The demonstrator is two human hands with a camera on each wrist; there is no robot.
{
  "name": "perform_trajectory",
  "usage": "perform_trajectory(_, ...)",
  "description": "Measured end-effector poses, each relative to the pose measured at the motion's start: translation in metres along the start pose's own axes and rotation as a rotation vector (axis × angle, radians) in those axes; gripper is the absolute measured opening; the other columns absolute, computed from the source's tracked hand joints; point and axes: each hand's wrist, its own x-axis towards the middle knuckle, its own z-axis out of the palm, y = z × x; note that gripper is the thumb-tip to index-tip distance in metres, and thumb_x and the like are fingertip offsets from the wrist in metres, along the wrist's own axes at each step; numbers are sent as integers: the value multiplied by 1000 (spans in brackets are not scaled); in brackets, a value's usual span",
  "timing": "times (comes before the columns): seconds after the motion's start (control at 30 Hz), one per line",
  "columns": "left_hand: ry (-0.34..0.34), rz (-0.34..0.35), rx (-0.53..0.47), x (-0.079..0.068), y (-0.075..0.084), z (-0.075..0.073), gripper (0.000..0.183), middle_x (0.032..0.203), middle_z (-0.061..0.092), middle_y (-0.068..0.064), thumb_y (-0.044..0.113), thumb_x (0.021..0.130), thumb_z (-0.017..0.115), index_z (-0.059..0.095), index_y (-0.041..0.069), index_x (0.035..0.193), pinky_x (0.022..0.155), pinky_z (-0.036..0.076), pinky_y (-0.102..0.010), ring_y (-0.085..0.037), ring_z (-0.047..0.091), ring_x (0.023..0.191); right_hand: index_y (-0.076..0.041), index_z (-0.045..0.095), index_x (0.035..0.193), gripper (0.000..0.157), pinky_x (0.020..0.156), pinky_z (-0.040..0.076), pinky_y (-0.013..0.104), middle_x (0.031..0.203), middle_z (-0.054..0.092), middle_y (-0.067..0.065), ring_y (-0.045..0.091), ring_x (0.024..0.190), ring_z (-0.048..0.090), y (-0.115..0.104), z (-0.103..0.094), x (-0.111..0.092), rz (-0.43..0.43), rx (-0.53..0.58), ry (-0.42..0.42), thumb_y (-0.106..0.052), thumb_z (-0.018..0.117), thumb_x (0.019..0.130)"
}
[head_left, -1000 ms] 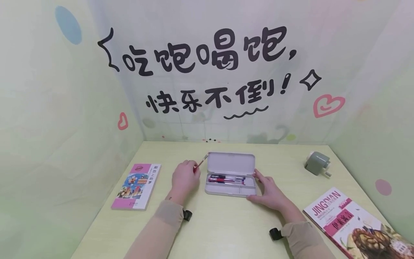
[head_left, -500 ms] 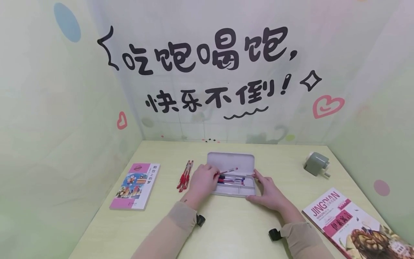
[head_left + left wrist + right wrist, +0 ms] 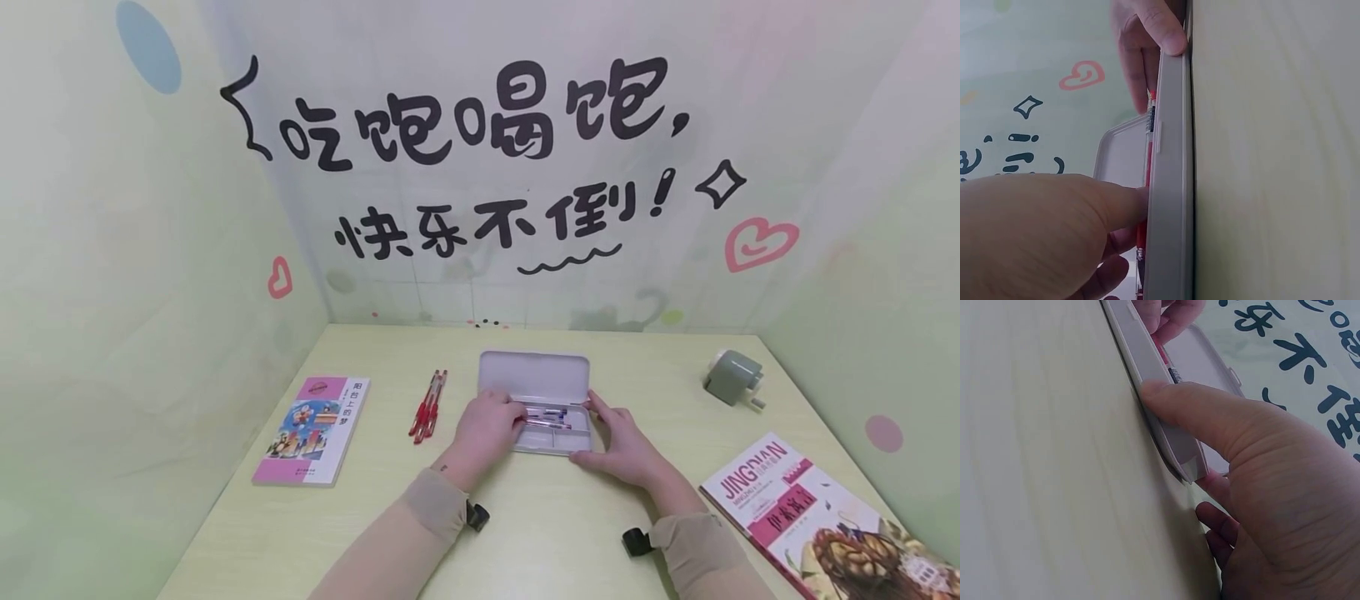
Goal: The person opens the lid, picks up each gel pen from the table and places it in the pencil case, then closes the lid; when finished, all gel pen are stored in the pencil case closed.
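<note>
A pale lilac pencil case (image 3: 534, 377) lies on the table with its lid raised. Several pens (image 3: 549, 412) rest in its back compartment. My left hand (image 3: 489, 429) reaches over the case's left end and pinches a red pen (image 3: 1149, 156) between thumb and fingers, low inside the front wall. My right hand (image 3: 628, 446) grips the case's right end, its thumb (image 3: 1179, 403) on the front edge and fingers behind. Left of the case, a small bunch of red pens (image 3: 429, 408) lies on the table.
A pink and white book (image 3: 309, 429) lies at the left. To the right are a grey-green pencil sharpener (image 3: 733, 377) with a crank and a larger book (image 3: 810, 508) near the front. Printed fabric walls (image 3: 465, 292) enclose the table's back and sides.
My left hand has carried the red pen rightward from beside the case and lowered it inside. The bunch of red pens it was covering now shows. My right hand has stayed in place.
</note>
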Motion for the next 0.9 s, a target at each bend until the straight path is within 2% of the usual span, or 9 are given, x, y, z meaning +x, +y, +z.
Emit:
perform_trajectory(0.3, 15, -10, 6, -1, 1, 3, 21, 109, 77, 5, 36, 103, 77, 83, 26, 121, 89, 59, -32, -15, 65, 98, -4, 21, 175, 125, 127, 33, 76, 166, 50, 20, 45, 148, 43, 0, 0, 0, -1, 5, -1, -47, 94, 84)
perform_trajectory(0.5, 42, -45, -54, -3, -4, 0, 23, 115, 78, 2, 35, 104, 76, 82, 23, 124, 94, 62, -38, -19, 71, 105, -4, 21, 175, 125, 128, 32, 76, 167, 50, 20, 44, 148, 42, 1, -1, 0, -1, 11, -2, -47, 94, 84)
perform_trajectory(0.7, 95, -144, -93, -8, -22, -9, 27, 123, 77, -5, 32, 105, 75, 80, 18, 127, 94, 64, -43, -26, 73, 108, -2, 21, 175, 125, 127, 32, 77, 166, 50, 20, 45, 148, 43, 1, 0, 1, -11, 9, 3, -46, 95, 83)
perform_trajectory(0.9, 111, -224, -45, -14, -48, -11, 31, 127, 78, -9, 32, 104, 74, 78, 17, 131, 104, 62, -50, -31, 74, 115, -3, 21, 175, 125, 127, 33, 76, 165, 51, 20, 45, 148, 43, 1, 0, 1, -7, 12, 4, -47, 95, 84)
